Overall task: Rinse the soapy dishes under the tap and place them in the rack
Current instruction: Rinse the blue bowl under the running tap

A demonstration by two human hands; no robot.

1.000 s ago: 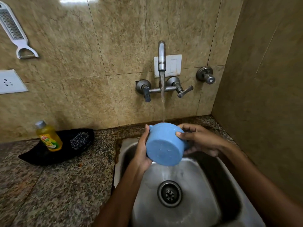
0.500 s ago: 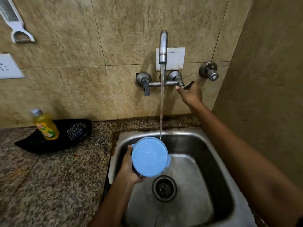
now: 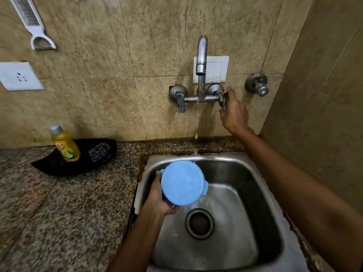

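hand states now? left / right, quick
Left hand: grips the blue bowl over the sink.
Right hand: pinches the tap's right lever handle.

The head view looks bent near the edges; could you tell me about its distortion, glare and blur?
Head view: wide-angle warp bows the wall tile joints; soft glare on the sink floor; the thinning water stream is faint; the right hand at the tap lever casts a weak shadow.

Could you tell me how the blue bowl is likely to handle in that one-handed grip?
The blue bowl looks like plastic, so probably light and rigid. It is wet, so likely slippery in the left hand, which grips only its rim side.
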